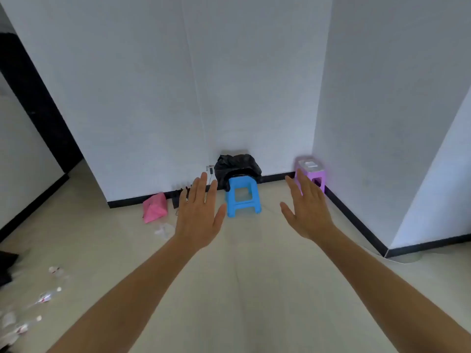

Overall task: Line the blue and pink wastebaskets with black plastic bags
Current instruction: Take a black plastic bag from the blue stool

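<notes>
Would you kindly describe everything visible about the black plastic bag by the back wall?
The black plastic bag looks thin, glossy and crumpled. It sits bunched against the white wall at the floor, directly behind the small blue plastic stool, whose seat hides its lower front. It seems draped over something, though whatever it covers is hidden. A small charger and cable lie just to its left. Neither hand touches it.

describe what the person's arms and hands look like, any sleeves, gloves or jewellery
Both forearms are bare right down to the frame's bottom edge: no sleeves or cuffs in view. The left hand and right hand wear no gloves, and no watch or bracelet shows on either wrist. A small dark mark near a left-hand finger could be a ring or something behind; too blurred to tell.
</notes>
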`<state>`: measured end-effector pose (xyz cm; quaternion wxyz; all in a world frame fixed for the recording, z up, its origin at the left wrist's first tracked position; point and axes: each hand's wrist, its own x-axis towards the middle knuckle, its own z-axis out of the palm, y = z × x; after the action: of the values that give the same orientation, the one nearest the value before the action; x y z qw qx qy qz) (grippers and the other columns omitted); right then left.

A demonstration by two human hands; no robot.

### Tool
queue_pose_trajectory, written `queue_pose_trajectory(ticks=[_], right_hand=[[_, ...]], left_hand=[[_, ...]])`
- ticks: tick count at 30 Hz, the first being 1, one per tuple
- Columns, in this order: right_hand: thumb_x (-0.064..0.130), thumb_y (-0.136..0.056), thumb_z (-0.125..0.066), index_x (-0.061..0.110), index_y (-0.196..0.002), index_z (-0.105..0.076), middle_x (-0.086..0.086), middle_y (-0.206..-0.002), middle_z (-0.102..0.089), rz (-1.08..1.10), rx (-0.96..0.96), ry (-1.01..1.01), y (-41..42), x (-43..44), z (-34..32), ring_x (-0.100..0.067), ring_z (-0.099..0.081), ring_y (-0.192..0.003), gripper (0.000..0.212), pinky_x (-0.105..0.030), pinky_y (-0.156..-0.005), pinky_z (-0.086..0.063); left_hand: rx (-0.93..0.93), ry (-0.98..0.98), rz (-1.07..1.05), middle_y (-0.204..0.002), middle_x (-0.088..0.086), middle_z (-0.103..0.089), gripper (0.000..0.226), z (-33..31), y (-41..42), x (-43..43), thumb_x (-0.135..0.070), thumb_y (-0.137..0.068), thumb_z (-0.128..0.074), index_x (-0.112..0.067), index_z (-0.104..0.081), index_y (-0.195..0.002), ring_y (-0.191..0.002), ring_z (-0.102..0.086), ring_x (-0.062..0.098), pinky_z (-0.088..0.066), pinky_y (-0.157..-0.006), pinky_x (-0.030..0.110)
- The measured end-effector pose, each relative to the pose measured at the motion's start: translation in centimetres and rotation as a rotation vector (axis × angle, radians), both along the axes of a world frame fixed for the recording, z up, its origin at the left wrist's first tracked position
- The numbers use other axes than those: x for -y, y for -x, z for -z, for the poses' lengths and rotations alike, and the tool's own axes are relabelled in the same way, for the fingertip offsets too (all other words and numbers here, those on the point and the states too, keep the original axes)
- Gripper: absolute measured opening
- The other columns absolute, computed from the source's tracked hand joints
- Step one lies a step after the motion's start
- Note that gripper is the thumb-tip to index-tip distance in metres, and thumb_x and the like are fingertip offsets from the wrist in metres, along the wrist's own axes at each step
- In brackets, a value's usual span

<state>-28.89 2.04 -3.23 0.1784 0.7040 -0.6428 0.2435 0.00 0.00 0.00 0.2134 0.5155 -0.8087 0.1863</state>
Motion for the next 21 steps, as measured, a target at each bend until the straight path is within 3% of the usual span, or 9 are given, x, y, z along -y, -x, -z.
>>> queue_pose_trajectory(ticks=[4,8,12,21], right_hand=[[0.041,-0.094,-0.053,0.010,-0.150,-0.030,-0.022,-0.159,-0.019,0.043,0.008,-0.148,2.4,10.9,0.2,-0.039,-0.029,-0.143,0.068,-0.053,-0.111,-0.030],[0.038,-0.093,-0.057,0.007,-0.150,-0.033,-0.024,-0.158,-0.022,0.023,0.039,-0.216,2.4,23.1,-0.7,-0.041,-0.031,-0.141,0.068,-0.054,-0.110,-0.035],[0.040,-0.095,-0.052,0.011,-0.153,-0.026,-0.020,-0.160,-0.016,-0.005,-0.010,-0.244,0.9,35.4,0.1,-0.037,-0.025,-0.145,0.070,-0.049,-0.114,-0.027],[0.041,-0.095,-0.051,0.012,-0.154,-0.023,-0.019,-0.161,-0.013,0.040,-0.104,-0.350,-0.2,61.5,1.6,-0.037,-0.023,-0.145,0.071,-0.050,-0.116,-0.025]], left_hand=[[0.005,-0.153,-0.058,-0.156,0.018,-0.026,0.063,0.6,1.5,10.7,-0.046,-0.095,-0.036,-0.010,-0.034,-0.147,-0.140,-0.034,0.036,-0.036,-0.106,0.057],[-0.022,-0.150,-0.067,-0.157,0.018,-0.026,0.062,0.5,1.2,21.2,-0.046,-0.096,-0.034,-0.010,-0.034,-0.146,-0.141,-0.032,0.036,-0.035,-0.107,0.056],[-0.040,-0.136,-0.081,-0.157,0.018,-0.025,0.063,1.5,-0.3,33.0,-0.047,-0.095,-0.031,-0.009,-0.036,-0.145,-0.140,-0.032,0.036,-0.035,-0.107,0.056],[-0.014,-0.209,-0.043,-0.155,0.021,-0.028,0.065,2.0,-0.2,62.0,-0.047,-0.095,-0.026,-0.006,-0.038,-0.144,-0.137,-0.039,0.038,-0.040,-0.103,0.057]])
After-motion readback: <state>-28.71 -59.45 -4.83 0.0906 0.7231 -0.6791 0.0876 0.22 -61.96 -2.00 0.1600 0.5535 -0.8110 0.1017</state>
